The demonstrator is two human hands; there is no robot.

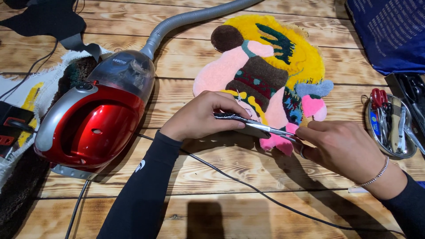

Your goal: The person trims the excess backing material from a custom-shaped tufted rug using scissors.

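My left hand (201, 116) pinches the lower edge of the tufted rug (265, 66), thumb underneath and fingers curled over the top, lifting that edge a little off the wooden bench (212, 177). My right hand (338, 146) is closed around the handles of a pair of scissors (261, 127), whose blades lie along the raised edge, pointing toward my left hand; I cannot tell whether the blades are parted. The rug is a shaped piece in yellow, pink, brown and teal, lying flat on the bench beyond my hands, with only its near edge held up.

To my left a red canister vacuum cleaner (95, 119) sits on the bench, its grey hose (190, 17) curving away past the top of the rug. A dark cable (248, 186) runs across the planks under my forearms. To my right, a round metal tray (371, 132) holds red-handled scissors (378, 98) and other tools, just beside a blue cloth (389, 31).
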